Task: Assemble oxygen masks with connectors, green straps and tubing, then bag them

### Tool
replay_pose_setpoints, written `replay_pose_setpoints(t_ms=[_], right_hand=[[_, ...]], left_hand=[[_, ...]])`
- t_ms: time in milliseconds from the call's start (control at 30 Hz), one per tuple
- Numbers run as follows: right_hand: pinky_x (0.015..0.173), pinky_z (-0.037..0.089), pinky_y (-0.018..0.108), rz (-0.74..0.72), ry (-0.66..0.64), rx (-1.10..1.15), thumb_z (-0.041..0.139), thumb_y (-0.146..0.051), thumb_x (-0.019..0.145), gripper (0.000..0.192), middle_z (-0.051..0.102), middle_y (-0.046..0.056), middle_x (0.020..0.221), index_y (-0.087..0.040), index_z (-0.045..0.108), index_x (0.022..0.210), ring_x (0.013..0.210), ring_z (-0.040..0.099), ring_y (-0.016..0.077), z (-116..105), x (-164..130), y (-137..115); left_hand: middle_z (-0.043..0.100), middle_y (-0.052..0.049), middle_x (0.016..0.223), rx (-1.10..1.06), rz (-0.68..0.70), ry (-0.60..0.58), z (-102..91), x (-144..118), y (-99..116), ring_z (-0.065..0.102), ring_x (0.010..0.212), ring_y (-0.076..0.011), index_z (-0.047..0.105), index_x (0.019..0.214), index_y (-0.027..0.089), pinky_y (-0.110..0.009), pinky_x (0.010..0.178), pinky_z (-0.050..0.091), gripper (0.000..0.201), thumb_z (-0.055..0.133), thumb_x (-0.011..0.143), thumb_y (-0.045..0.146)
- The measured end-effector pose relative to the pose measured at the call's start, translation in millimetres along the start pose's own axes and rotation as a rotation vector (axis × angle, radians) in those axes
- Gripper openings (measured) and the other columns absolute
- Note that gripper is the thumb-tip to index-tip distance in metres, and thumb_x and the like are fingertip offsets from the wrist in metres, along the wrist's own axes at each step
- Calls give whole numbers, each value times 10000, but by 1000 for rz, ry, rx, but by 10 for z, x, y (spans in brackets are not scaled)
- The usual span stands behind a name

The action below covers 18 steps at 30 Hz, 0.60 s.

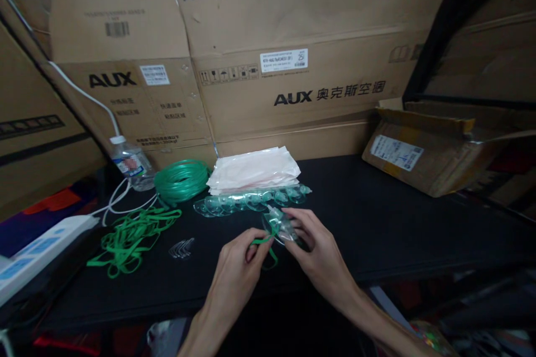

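Mid-fitting here: left hand (238,268) pinching a green strap (264,242), right hand (318,251) gripping a clear mask (281,224) just above the counter (377,223). Probably needs threading through the mask edge next. More masks (251,201) lined up just beyond the grip.

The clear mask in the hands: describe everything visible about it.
The clear mask looks like soft, see-through plastic with a faint green tint, cup-shaped, lying tilted just above the black table. The right hand grips its right side; the left hand pinches a green strap at its left edge. Finer details are blurred.
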State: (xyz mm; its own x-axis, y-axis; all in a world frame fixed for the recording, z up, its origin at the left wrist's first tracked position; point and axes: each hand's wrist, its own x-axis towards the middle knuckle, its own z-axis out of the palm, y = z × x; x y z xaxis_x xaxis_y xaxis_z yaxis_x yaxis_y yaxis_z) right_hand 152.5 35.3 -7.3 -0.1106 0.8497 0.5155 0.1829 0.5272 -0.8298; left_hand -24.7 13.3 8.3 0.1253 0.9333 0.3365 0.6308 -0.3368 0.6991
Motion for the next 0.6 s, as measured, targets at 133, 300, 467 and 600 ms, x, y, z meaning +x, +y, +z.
replay_pose_setpoints(t_ms=[133,300,467,600], right_hand=[[871,600,351,272,-131,321,751,-254,787,512,711,74,1081,-202,588,1269,967,717,212,-4,17,48],[747,565,287,305,-212,327,705,-250,811,544,691,6,911,-217,506,1316,802,683,164,-14,5,-3],[653,503,268,295,-189,248,658,-284,846,519,610,-38,767,-217,474,1327,684,607,153,7,-16,-4],[721,519,304,274,-47,124,655,-299,838,523,625,-13,825,-223,498,1331,753,635,176,22,-19,62]], left_hand=[[466,47,650,17,26,-5,29,-23,-21,432,566,-129,705,918,218,-241,566,340,200,561,962,349],[546,29,717,100,53,-4,70,-60,-25,501,612,-133,650,867,210,-252,602,360,153,546,968,257],[585,4,779,200,138,-27,112,-101,3,568,673,-140,560,816,206,-262,627,375,231,436,1010,193],[605,2,799,246,180,-96,141,-188,52,577,650,-141,543,858,213,-270,596,369,183,430,997,172]])
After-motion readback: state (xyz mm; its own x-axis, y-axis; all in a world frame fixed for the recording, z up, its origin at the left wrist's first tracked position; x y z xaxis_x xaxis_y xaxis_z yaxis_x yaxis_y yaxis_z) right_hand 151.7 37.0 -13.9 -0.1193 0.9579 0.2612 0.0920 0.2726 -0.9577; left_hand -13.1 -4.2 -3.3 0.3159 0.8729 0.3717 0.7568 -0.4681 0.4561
